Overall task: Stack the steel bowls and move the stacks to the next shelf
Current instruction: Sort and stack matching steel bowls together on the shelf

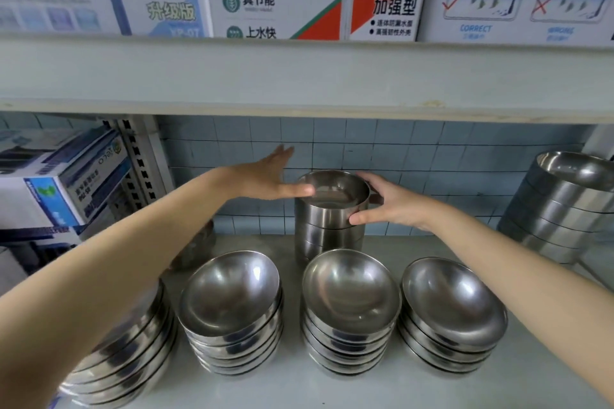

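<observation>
A tall stack of straight-sided steel bowls (332, 209) stands at the back middle of the white shelf (292, 385). My right hand (388, 201) holds the top bowl of that stack, thumb on its front wall and fingers behind its rim. My left hand (265, 178) is flat with straight fingers, its thumb tip at the left rim of the same bowl. Nearer to me stand several stacks of wide round steel bowls: one under my left forearm (133, 352), one left of centre (232, 312), one at centre (350, 309), one on the right (452, 312).
A larger leaning stack of steel bowls (561, 206) stands at the far right against the tiled wall. Cardboard boxes (66, 176) sit on the neighbouring shelf beyond a perforated metal upright (139, 159). An upper shelf board (299, 76) carrying printed boxes hangs close overhead.
</observation>
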A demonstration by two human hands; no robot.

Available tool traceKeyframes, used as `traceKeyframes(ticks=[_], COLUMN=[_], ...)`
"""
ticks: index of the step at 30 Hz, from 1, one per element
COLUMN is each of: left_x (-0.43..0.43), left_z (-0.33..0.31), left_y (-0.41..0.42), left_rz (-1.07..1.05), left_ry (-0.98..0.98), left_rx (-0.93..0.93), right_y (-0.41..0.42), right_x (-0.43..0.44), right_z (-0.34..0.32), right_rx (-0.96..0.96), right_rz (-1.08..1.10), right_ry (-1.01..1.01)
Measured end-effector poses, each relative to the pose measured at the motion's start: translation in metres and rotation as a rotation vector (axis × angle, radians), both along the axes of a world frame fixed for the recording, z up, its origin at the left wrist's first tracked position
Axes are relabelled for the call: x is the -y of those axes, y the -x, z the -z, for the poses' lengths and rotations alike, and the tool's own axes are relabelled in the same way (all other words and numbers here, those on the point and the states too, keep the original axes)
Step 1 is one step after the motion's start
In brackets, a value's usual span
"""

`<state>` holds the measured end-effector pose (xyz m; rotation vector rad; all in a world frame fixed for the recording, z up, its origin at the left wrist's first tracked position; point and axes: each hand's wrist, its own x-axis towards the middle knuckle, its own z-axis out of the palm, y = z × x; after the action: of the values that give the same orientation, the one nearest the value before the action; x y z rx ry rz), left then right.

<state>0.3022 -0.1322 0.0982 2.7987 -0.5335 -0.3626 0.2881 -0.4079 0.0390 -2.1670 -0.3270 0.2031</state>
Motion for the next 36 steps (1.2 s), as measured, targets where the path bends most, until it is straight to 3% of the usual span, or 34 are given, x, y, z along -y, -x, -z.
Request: traceKeyframes(ticks=[2, 8, 15, 24, 36], left_x=[-0.038, -0.119, -0.130, -0.156, -0.115], left_z=[0.001, 0.023, 0.052, 0.107, 0.023], left_y=[-0.001, 0.009, -0.005, -0.052, 0.005], left_rz=[-0.075, -0.267, -0.475, -0.513, -0.495], left_ry=[-0.018, -0.407, -0.401, -0.367, 0.104], left_rx=[-0.021, -0.164, -0.289, -0.261, -0.234], right_y=[0.000, -0.005, -0.004, -0.002, 0.002], right_x=[-0.002, 0.000, 0.001, -0.002, -0.002], right_z=[0.004, 0.001, 0.005, 0.009, 0.008], right_rx=[0.031, 0.009, 0.004, -0.001, -0.004], right_rz=[0.015, -0.028, 0.003, 0.021, 0.031], right_ry=[-0.013, 0.052, 0.028, -0.006, -0.003])
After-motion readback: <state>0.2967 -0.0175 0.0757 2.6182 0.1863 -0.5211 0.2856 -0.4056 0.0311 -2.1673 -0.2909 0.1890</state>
